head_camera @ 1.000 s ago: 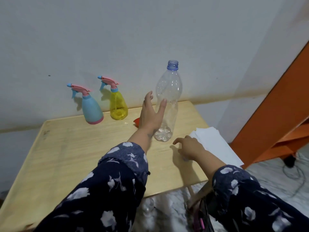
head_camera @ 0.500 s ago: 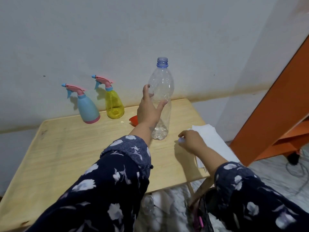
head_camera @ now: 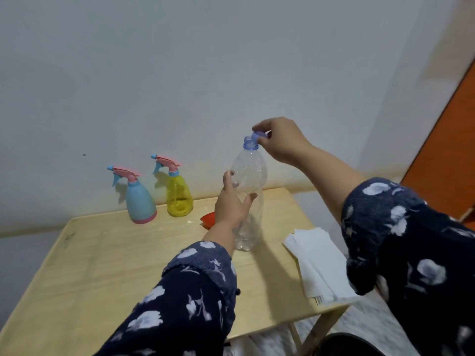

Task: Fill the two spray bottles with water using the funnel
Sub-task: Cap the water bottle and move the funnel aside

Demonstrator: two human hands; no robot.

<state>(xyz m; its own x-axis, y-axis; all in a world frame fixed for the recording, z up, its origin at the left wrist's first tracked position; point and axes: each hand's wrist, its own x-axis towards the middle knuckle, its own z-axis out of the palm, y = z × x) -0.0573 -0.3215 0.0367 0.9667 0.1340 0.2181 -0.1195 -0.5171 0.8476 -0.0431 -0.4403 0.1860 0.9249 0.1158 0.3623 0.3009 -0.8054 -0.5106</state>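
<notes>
A clear plastic water bottle point(head_camera: 250, 176) stands on the wooden table point(head_camera: 102, 265), nearly empty. My left hand point(head_camera: 231, 201) grips its middle. My right hand point(head_camera: 279, 140) pinches the blue cap point(head_camera: 259, 136) just above the bottle's open neck. A blue spray bottle point(head_camera: 140, 201) and a yellow spray bottle point(head_camera: 178, 196), both with pink trigger heads on, stand at the back by the wall. An orange-red funnel point(head_camera: 208, 219) lies behind my left hand, mostly hidden.
A stack of white paper napkins point(head_camera: 318, 263) lies at the table's right edge. An orange panel point(head_camera: 447, 150) rises at the right. The wall is close behind the table. Pale floor shows below the table's front edge.
My left hand closed around the bottle's middle. My right hand rose from the table near the napkins up to the bottle's neck, now holding the cap.
</notes>
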